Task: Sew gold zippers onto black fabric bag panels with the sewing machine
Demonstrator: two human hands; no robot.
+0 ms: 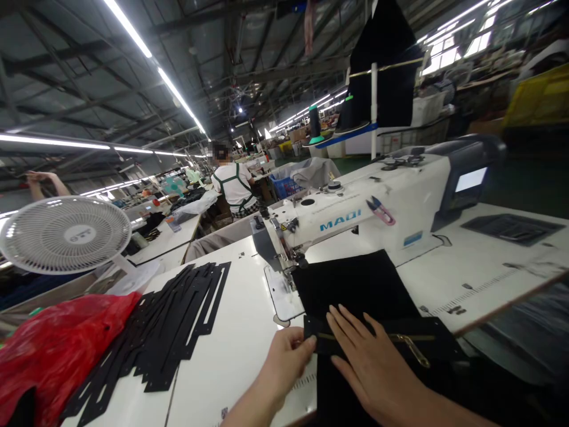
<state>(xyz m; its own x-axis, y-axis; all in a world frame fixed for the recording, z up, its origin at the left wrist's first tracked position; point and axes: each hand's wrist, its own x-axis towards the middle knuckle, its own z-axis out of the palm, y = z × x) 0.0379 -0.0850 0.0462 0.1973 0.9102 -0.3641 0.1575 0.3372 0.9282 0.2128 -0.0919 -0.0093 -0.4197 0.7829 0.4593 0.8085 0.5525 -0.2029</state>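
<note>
Black fabric lies on the white sewing table, its upper left corner close to the needle area of the sewing machine. Across it runs a black strip with a gold zipper and a gold puller. My left hand pinches the left end of this strip between thumb and fingers. Flat on the strip and fabric rests my right hand, fingers stretched out and spread. The fabric's lower part passes under my right forearm and over the table's front edge, partly hidden.
Left of the machine lies a pile of black slotted strips, beside a red plastic bag. A white fan stands behind them. Pink-handled thread snips rest on the machine arm. A person is farther back.
</note>
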